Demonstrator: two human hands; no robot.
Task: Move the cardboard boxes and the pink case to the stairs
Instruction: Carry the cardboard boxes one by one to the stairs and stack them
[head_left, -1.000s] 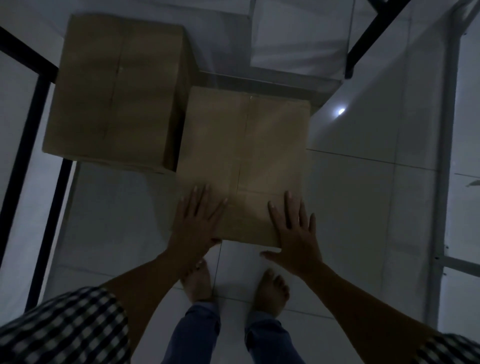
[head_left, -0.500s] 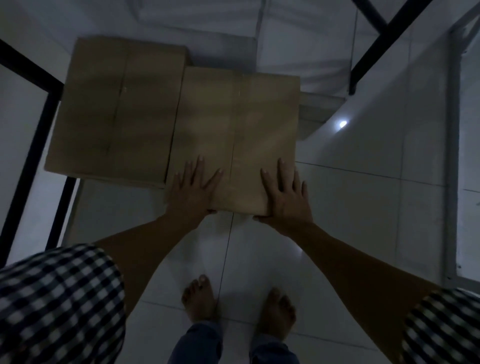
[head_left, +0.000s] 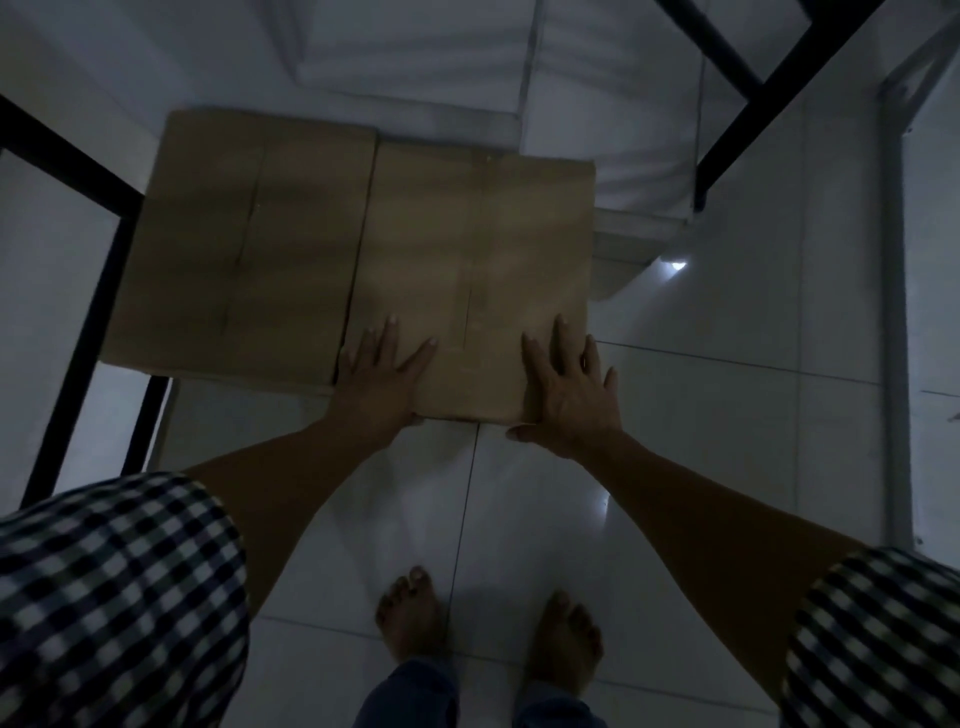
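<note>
Left hand and right hand lie flat with spread, straight fingers on the near end of the right cardboard box, gripping nothing; the right thumb hangs just below the near edge. Compared with a second ago, this box has slid away from the person, up the frame. Then it sat lower, offset from its neighbour; now its left side touches the left cardboard box and their far edges nearly line up at centre frame. The arms are stretched further, and the bare feet sit well back at the bottom edge. I judge both boxes are now at the foot of the stairs, which fill the upper middle of the frame. Whether the pushed box rests on the lowest step or only against it cannot be told. The pink case is not in view, so that part seems to remain. A black railing slants across the upper right and a black frame bounds the left, narrowing the way over the tiled floor.
</note>
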